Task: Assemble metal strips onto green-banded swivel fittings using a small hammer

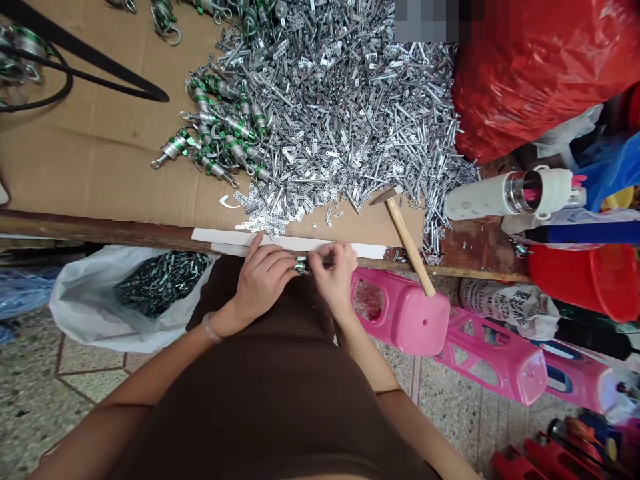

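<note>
My left hand (261,277) and my right hand (334,275) meet at the table's front edge, over my lap. Both are closed in a pinch on a small metal part with a green band (302,265), held between them. On the cardboard just beyond lies a big heap of small silver metal strips and pins (345,113). To the heap's left sits a cluster of assembled green-banded metal pieces (220,143). A wooden-handled hammer (409,243) lies at the table edge, right of my right hand.
A white bag of green-banded pieces (150,283) sits on the floor at left. Pink plastic stools (450,327) lie at right. A white flask (505,193), a red bag (540,67) and a red bucket (585,273) crowd the right side. Black cables (95,77) cross the cardboard.
</note>
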The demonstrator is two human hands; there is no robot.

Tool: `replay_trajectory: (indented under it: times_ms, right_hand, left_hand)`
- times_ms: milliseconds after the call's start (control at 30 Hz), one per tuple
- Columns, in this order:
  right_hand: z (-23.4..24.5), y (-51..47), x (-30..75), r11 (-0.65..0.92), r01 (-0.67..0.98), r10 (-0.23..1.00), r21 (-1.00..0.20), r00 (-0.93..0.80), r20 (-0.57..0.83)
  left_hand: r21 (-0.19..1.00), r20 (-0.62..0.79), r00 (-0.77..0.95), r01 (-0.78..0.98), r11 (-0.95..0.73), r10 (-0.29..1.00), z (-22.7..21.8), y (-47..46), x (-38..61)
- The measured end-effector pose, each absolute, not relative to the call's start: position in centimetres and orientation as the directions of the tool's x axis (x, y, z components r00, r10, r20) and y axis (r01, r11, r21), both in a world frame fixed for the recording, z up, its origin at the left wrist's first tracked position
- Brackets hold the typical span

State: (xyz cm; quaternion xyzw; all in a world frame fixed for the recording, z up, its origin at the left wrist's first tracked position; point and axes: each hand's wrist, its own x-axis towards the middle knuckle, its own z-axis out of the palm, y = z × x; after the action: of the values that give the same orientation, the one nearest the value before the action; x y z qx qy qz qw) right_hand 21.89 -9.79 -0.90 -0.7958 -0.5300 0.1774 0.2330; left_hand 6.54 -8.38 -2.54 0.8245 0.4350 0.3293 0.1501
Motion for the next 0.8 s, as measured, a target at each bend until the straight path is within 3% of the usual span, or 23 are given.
replay_trajectory:
  times_ms: [67, 133, 200, 267, 633, 800]
  right_hand:
    - [-1.1, -8.5, 24.7, -0.353, 0.755, 0.877, -0.552, 0.473, 0.087]
    - [-1.2, -6.9, 28.4, -0.468, 0.769, 0.778, -0.435, 0.592, 0.210]
    - [-1.3, -5.3, 31.9, -0.552, 0.783, 0.779, -0.286, 0.607, 0.159]
    - [-1.3, -4.3, 34.3, -0.538, 0.807, 0.814, -0.245, 0.572, 0.097]
    - [-0.7, -5.1, 32.9, -0.433, 0.858, 0.882, -0.277, 0.467, 0.069]
    - [2.4, -10.1, 27.6, -0.197, 0.900, 0.977, -0.389, 0.213, -0.002]
  left_hand:
    - [0.531, 0.418, 0.406, 0.617, -0.582, 0.812, -2.5, -8.4, 6.5]
    - [0.530, 0.425, 0.404, 0.614, -0.585, 0.810, -2.5, -8.3, 6.5]
    - [0.527, 0.427, 0.404, 0.615, -0.586, 0.809, -2.5, -8.3, 6.6]
    - [0.525, 0.428, 0.407, 0.615, -0.588, 0.807, -2.5, -8.3, 6.6]
    - [0.516, 0.441, 0.414, 0.610, -0.602, 0.797, -2.6, -8.2, 6.6]
    - [0.530, 0.435, 0.397, 0.612, -0.587, 0.808, -2.5, -8.3, 6.6]
